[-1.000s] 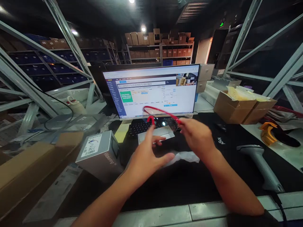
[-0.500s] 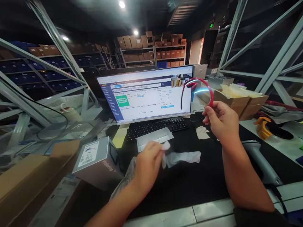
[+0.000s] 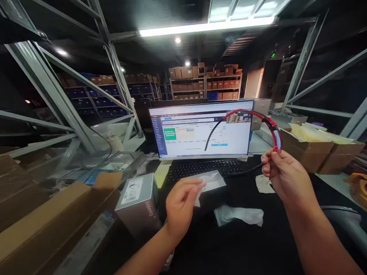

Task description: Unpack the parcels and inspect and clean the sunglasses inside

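My right hand (image 3: pixel 283 172) is raised in front of the monitor (image 3: pixel 200 130), closed on a curved red and black band (image 3: pixel 258 116), which looks like a headset, that arcs up and left over the screen. My left hand (image 3: pixel 182 204) hovers lower, above the black desk mat (image 3: pixel 243 244), and pinches a small white scrap near a shallow white tray (image 3: pixel 210 180). A crumpled clear plastic bag (image 3: pixel 239 215) lies on the mat between my hands. The keyboard (image 3: pixel 206 167) sits just behind the tray.
A grey product box (image 3: pixel 137 202) stands left of my left hand, with brown cartons (image 3: pixel 43 225) further left. Open cardboard boxes with yellow padded envelopes (image 3: pixel 312 147) stand at the right. A crumpled paper (image 3: pixel 263 183) lies by the keyboard. Metal shelf racks frame both sides.
My head has tilted up. The right hand keeps the red band lifted by the screen's right side. The left hand has risen off the plastic bag, which now lies loose on the mat.
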### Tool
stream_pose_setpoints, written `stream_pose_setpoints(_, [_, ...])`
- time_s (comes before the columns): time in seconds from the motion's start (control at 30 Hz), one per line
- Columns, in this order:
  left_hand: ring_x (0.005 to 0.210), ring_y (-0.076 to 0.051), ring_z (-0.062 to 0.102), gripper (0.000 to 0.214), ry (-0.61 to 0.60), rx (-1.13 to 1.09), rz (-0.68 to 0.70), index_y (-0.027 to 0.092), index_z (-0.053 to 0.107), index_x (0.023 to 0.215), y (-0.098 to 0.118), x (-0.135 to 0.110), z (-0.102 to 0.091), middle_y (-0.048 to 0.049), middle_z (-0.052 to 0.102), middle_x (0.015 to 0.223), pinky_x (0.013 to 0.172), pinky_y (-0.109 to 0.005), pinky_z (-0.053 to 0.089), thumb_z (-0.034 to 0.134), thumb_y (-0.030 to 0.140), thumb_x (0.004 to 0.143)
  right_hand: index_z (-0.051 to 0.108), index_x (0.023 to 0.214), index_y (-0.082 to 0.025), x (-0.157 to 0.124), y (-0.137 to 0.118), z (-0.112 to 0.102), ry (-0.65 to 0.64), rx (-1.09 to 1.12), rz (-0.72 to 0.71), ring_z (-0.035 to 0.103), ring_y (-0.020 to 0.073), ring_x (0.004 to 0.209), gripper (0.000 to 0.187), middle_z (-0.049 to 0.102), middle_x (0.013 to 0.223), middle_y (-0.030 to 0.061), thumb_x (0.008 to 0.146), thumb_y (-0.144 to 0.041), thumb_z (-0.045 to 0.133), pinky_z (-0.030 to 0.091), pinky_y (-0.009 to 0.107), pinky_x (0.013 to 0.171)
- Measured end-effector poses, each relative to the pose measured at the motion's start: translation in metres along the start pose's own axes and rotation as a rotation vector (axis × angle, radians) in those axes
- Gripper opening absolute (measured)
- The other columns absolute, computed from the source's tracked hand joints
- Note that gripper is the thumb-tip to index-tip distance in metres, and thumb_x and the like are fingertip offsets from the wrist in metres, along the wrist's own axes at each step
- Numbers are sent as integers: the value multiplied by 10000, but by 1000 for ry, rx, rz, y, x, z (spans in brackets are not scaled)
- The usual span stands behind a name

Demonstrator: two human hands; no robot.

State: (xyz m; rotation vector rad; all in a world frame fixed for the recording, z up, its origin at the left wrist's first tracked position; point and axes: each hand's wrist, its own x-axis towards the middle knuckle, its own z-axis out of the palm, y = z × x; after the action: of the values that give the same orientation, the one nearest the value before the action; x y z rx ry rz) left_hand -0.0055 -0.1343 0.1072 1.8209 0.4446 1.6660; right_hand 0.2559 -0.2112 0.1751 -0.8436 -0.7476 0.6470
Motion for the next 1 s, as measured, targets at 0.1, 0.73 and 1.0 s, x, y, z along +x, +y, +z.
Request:
stream_pose_setpoints(0.1, [926,-194,722,253,159,-241,-366,231,663,999,0,8,11,-39,673,1130,748,-295,609,811,253,794,679,802,-198,0,-1,0,18,-39,-32,543,61,493,442,641,696,-25,595,-498,930,472,133,435])
stream_pose_setpoints(0.73, [570,-74,481,289,39,-561,-861,131,680,792,-9,12,14,14,595,653,510,-170,380,846,347,694,666,859,-215,-4,13,-3,-94,-194,-74,552,56,503,352,638,734,-31,768,-517,823,473,121,446])
stream_pose_setpoints(1.0, [589,-65,534,359,152,-467,-819,161,663,859,-8,16,8,-5,679,694,576,-146,422,858,426,716,677,827,-210,-11,6,4,-93,-155,-8,537,53,463,406,630,697,-28,668,-517,891,455,124,412])
